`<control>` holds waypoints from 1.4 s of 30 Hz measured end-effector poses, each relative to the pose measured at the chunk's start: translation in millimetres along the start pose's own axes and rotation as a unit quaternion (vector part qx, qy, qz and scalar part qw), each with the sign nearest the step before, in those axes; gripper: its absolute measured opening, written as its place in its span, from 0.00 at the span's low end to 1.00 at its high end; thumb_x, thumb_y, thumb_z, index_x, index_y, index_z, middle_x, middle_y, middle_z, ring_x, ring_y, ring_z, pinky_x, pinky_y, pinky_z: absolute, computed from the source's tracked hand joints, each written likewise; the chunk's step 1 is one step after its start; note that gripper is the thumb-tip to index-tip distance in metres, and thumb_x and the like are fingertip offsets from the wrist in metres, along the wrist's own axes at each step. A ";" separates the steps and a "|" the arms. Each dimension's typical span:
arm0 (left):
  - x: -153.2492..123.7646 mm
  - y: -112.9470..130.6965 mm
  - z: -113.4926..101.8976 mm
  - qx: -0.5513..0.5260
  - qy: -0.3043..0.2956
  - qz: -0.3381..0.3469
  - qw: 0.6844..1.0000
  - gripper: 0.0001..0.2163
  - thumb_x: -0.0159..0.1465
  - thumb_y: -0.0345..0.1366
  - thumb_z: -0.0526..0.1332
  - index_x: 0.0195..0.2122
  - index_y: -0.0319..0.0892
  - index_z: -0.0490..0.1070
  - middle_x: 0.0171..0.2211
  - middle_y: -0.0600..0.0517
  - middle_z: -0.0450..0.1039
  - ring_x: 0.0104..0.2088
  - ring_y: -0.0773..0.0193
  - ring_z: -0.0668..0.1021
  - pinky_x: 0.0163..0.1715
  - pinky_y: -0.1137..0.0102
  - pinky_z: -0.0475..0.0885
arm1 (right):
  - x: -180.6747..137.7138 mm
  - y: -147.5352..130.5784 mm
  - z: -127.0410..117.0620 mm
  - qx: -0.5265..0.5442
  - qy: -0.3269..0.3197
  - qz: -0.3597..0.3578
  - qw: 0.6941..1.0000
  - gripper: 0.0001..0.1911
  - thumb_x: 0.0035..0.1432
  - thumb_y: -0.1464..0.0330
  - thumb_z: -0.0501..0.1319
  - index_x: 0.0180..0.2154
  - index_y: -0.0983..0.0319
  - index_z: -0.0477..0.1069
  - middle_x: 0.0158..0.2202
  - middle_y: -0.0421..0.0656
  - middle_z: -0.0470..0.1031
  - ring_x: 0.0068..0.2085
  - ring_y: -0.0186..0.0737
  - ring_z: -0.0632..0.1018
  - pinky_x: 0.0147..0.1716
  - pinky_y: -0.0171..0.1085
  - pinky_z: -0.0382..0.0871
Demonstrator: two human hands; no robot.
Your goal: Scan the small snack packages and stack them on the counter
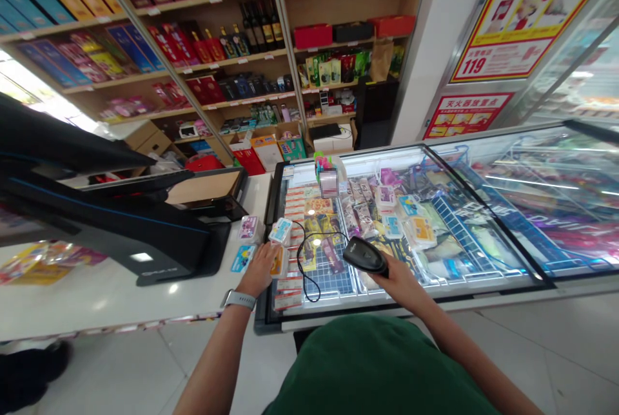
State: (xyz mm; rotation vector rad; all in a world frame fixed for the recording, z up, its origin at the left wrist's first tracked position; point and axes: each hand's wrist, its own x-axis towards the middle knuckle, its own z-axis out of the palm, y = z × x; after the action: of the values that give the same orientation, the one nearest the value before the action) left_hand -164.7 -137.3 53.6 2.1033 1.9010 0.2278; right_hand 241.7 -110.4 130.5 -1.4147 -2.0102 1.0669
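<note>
My right hand (399, 281) is wrapped round the handle of a black barcode scanner (365, 255), held over the freezer's glass lid. From its head end a thin black cable (302, 267) loops across the glass. My left hand (264, 270), with a watch on the wrist, grips a small orange-labelled tub (278, 261) at the freezer's left edge. Touching it behind is a blue-and-white tub (281, 231). On the counter beside that hand are a purple-labelled tub (250, 228) and a blue-labelled one (242, 259). Further right, several similar tubs (420, 232) lie on the glass.
A black checkout terminal (184, 247) stands on the white counter (120, 299) to my left. The glass-topped freezer (338, 312) extends right. Shelves (232, 57) of boxes and bottles line the back. A small stand (329, 183) sits on the freezer's far edge. Someone's dark shoe (55, 360) shows lower left.
</note>
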 end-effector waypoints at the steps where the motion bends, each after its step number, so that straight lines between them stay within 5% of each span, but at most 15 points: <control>1: -0.4 -0.2 0.0 0.008 -0.001 0.006 1.000 0.39 0.45 0.22 0.56 0.62 0.41 0.57 0.62 0.41 0.55 0.63 0.48 0.57 0.62 0.51 0.54 | -0.1 0.0 -0.1 0.001 0.001 0.000 1.000 0.17 0.53 0.66 0.59 0.46 0.61 0.70 0.40 0.46 0.79 0.42 0.50 0.78 0.42 0.43 0.70; 10: 1.2 6.3 -4.9 0.013 0.030 0.002 0.999 0.36 0.48 0.28 0.60 0.61 0.43 0.58 0.64 0.41 0.53 0.65 0.44 0.54 0.61 0.49 0.55 | -0.9 2.2 -0.6 0.005 0.005 0.003 1.000 0.19 0.53 0.67 0.59 0.48 0.61 0.70 0.42 0.47 0.79 0.45 0.52 0.78 0.44 0.44 0.70; 19: 17.5 43.6 -18.3 -0.001 -0.019 -0.009 1.000 0.37 0.52 0.29 0.61 0.64 0.45 0.53 0.67 0.42 0.47 0.67 0.45 0.50 0.60 0.50 0.58 | -1.3 2.1 -2.7 0.011 0.027 0.014 0.999 0.19 0.53 0.67 0.59 0.49 0.60 0.69 0.43 0.46 0.79 0.44 0.50 0.78 0.44 0.44 0.70; 30: 54.5 72.6 15.3 -0.098 -0.027 0.071 0.992 0.35 0.49 0.27 0.62 0.61 0.46 0.59 0.65 0.40 0.52 0.66 0.44 0.52 0.61 0.44 0.55 | -4.0 10.2 -7.9 0.019 0.071 0.039 0.996 0.20 0.54 0.65 0.60 0.49 0.61 0.69 0.43 0.47 0.79 0.45 0.51 0.78 0.44 0.45 0.71; 42: 104.1 132.9 37.4 -0.157 -0.079 0.140 0.974 0.32 0.51 0.28 0.64 0.59 0.44 0.62 0.64 0.38 0.55 0.65 0.43 0.56 0.62 0.48 0.52 | -6.5 14.6 -18.2 0.022 0.122 0.091 0.988 0.16 0.54 0.63 0.58 0.44 0.61 0.70 0.38 0.46 0.80 0.42 0.50 0.79 0.40 0.42 0.72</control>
State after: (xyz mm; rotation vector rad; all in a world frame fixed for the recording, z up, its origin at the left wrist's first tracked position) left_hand -15.9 -49.4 52.7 2.0927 1.3739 0.3827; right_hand 265.7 -108.0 130.1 -1.6443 -1.7016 0.9522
